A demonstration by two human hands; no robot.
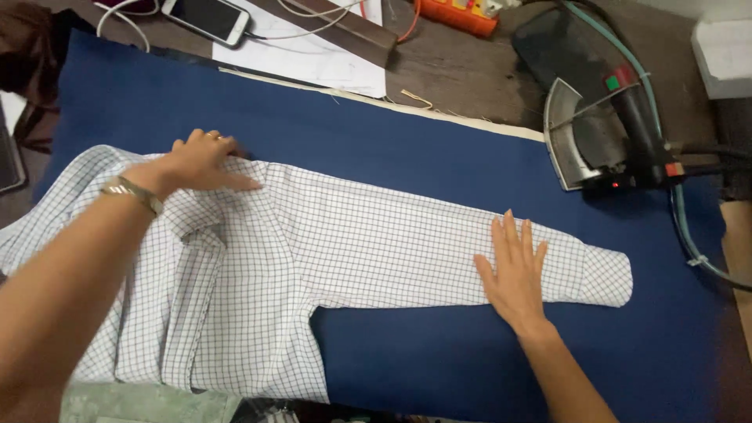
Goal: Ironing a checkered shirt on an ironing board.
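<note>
I watch from the head camera as 2 bare hands press a white checked shirt [258, 290] flat on a dark blue pressing cloth [439, 157] that covers the tabletop. The shirt lies across the left and middle of the cloth, its body bunched in folds toward the near left edge and 1 sleeve [439, 251] stretched out straight to the right, ending in a cuff [607, 276].

My left hand [200, 163], a metal watch [131, 193] at the wrist, rests palm down on the shoulder end of the shirt, fingers [235, 182] laid close together and pointing right. My right hand [513, 270] lies flat on the sleeve just short of the cuff, fingers [509, 235] slightly spread; neither hand pinches anything.

I judge the fabric thin, light and limp: it should slide easily on the cloth and crease where it bunches, so flat palms or a pinch at a seam, the cuff or the shoulder would suit it best.

Beyond the cuff, at the cloth's far right edge, an iron [603, 133] stands tipped up, its hose [689, 227] trailing past. A phone [205, 17] and papers [313, 59] lie beyond the cloth's far edge.
</note>
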